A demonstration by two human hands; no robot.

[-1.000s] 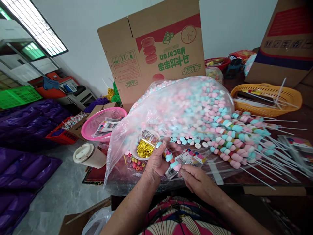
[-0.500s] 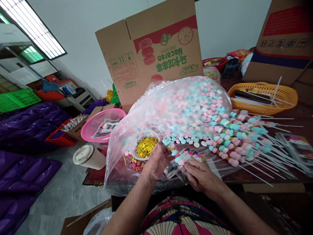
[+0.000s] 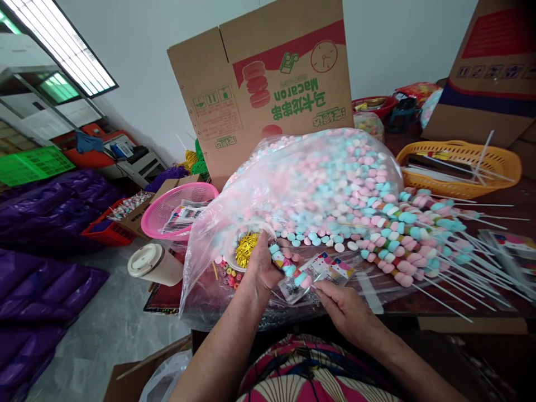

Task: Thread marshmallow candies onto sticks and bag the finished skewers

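A skewer of pink, blue and white marshmallows (image 3: pixel 288 270) slants between my hands. My right hand (image 3: pixel 345 306) pinches its lower end, beside the last pink marshmallow. My left hand (image 3: pixel 264 267) is at the upper end, its fingers curled behind the marshmallows and its thumb raised; part of its grip is hidden. Just behind my left hand is a clear bowl of gold twist ties (image 3: pixel 247 249). Printed clear packets (image 3: pixel 326 269) lie under and beside the skewer. A big clear bag of loose marshmallows (image 3: pixel 322 173) spreads behind both hands.
Finished-looking marshmallow skewers (image 3: pixel 402 245) are piled at right, sticks pointing right. A yellow basket (image 3: pixel 460 187) stands beyond them. At left are a pink basket (image 3: pixel 153 223) with printed packets and a lidded cup (image 3: pixel 154 265). A Macaron carton (image 3: pixel 268 84) stands behind.
My left hand has turned, its thumb now raised near the bowl. More of the skewer shows between the hands. My right hand has shifted slightly down and stays at the lower end.
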